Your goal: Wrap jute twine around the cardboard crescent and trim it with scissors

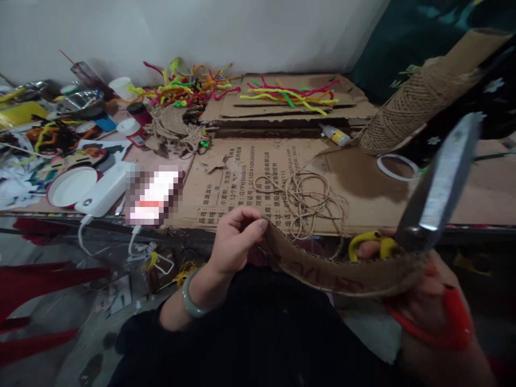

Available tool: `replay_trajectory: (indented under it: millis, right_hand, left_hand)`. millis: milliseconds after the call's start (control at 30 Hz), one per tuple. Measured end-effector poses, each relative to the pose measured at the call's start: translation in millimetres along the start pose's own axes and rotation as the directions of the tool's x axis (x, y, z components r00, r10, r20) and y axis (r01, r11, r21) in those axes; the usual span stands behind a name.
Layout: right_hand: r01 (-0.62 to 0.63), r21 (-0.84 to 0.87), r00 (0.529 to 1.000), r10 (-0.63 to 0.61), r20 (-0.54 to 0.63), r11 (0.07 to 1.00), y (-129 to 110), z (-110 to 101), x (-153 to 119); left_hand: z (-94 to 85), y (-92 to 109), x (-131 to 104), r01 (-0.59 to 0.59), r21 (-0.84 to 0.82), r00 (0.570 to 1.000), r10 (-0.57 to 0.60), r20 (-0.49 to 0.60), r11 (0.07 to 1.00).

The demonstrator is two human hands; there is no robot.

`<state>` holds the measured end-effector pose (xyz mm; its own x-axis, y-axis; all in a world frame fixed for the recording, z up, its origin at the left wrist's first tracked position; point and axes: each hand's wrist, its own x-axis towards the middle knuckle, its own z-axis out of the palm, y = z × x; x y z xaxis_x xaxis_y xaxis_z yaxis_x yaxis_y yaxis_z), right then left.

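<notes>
A curved strip of corrugated cardboard (322, 271) with faint red marks hangs bent between my two hands, above my lap. My left hand (237, 242) is closed, pinching the strip's left end between thumb and fingers; a pale bangle sits on that wrist. At the strip's right end, my right hand (427, 293) is closed around it and also carries large scissors (437, 188). Their blades point up and away, and the loops are yellow and red. Part of the right hand's fingers is hidden behind the strip. Loose twine (310, 201) lies tangled on the table just beyond the strip.
Flattened printed cardboard (229, 193) covers the table's middle. A twine spool (411, 107) leans at right beside a white ring (398, 167) and a glue bottle (335, 135). Colourful fuzzy stems (290, 97) lie behind. At left are a phone (155, 193) and a cabled white device (107, 191).
</notes>
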<state>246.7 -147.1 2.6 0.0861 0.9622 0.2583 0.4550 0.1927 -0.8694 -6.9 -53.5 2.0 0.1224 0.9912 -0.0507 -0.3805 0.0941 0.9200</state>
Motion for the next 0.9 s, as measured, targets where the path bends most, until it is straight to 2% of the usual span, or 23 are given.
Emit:
replay_trajectory:
  millis: [67, 133, 233, 300, 467, 533, 633, 700, 833, 900]
  right_hand:
    - [-0.11, 0.294, 0.99, 0.13, -0.048, 0.949, 2, 0, -1]
    - [-0.168, 0.418, 0.968, 0.229, -0.101, 0.893, 2, 2, -1]
    - [-0.204, 0.399, 0.937, 0.296, -0.185, 0.894, -1, 7, -1]
    - [-0.203, 0.341, 0.925, 0.294, -0.241, 0.918, -3, 12, 0]
    - [-0.17, 0.094, 0.949, 0.189, -0.253, 0.981, 0, 21, 4]
    - [-0.146, 0.035, 0.956, 0.15, -0.251, 0.989, 1, 25, 7]
    - [-0.119, 0.099, 0.943, 0.143, -0.302, 0.988, 2, 32, 11]
    - [-0.09, 0.192, 0.909, 0.159, -0.385, 0.977, 1, 38, 15]
    - [-0.047, 0.302, 0.856, 0.194, -0.48, 0.952, -3, 51, 22]
    - [-0.044, 0.295, 0.865, 0.185, -0.467, 0.954, -3, 56, 23]
  left_hand:
    - [0.2, 0, 2, 0.01, 0.001, 1.0, -0.01, -0.014, 1.0]
    - [0.6, 0, 3, 0.017, 0.022, 1.0, -0.017, -0.007, 1.0]
    - [1.0, 0, 4, 0.008, 0.083, 1.0, -0.009, 0.013, 0.996]
    - [1.2, 1, 3, 0.013, 0.099, 1.0, -0.014, 0.014, 0.995]
    - [1.6, 5, 4, 0.043, 0.068, 0.998, -0.04, -0.05, 0.997]
    - [1.4, 3, 4, 0.029, 0.037, 0.999, -0.027, -0.034, 0.999]
    - [1.7, -5, 3, 0.02, -0.05, 0.997, -0.017, 0.072, 0.999]
    - [3.5, -13, 0, 0.061, -0.084, 0.987, -0.047, 0.154, 0.995]
    - [10.2, -25, -9, 0.22, 0.061, 0.927, -0.228, 0.297, 0.974]
    - [12.2, -28, -12, 0.231, 0.145, 0.904, -0.268, 0.335, 0.962]
